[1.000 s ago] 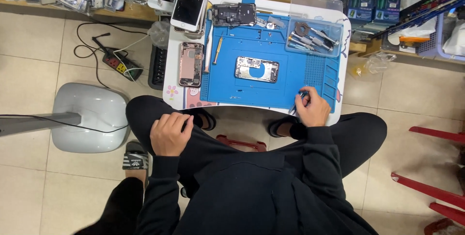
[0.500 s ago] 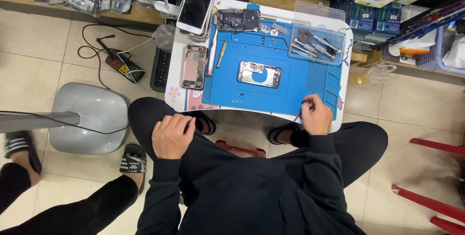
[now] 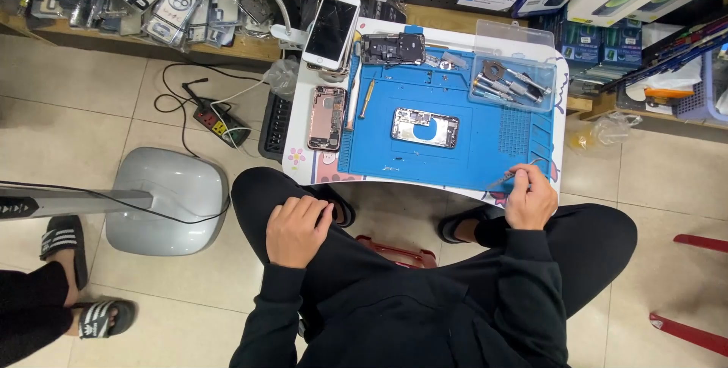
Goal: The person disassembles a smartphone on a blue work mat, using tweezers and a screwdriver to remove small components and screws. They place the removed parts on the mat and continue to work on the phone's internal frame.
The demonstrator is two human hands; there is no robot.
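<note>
Right hand (image 3: pixel 531 200) at table (image 3: pixel 557 148) edge, fingers pinched on thin tweezers (image 3: pixel 506 179). Left hand (image 3: pixel 297 228) loosely curled, empty, on thigh. Opened phone (image 3: pixel 425 127) mid blue mat (image 3: pixel 462 157), back off, internals exposed; disassembly looks partway.

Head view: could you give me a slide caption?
Right hand holds tweezers at blue mat; left hand rests on knee.

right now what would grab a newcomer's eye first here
The bright blue work mat on the small white table, with an opened phone lying at its centre. At the mat's near right corner the right hand holds slim tweezers; the left hand rests on the knee.
</note>
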